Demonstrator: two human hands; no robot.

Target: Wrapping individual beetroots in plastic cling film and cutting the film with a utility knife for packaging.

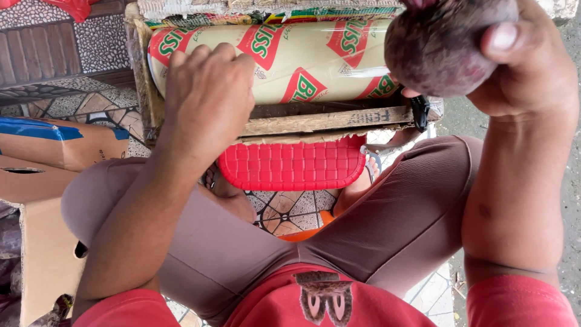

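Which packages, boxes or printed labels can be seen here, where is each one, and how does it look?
Large cream-coloured roll with red and green printed labels: lies across the wooden crate, under the left hand.
Brown cardboard box with blue tape: at the left edge, beside the knee.
Plain brown cardboard box: lower left, with a cut-out handle hole.
No screens or signs.

Film roll [290,60]: lies crosswise in the wooden crate [321,121], ahead of the knees.
Left hand [206,100]: rests on the roll's left part.
Right hand [520,60]: raised at the right, beetroot [445,48] in its grip.
Plastic stool [293,165]: below the crate, between the legs.
Cardboard boxes [48,157]: left of the left leg.
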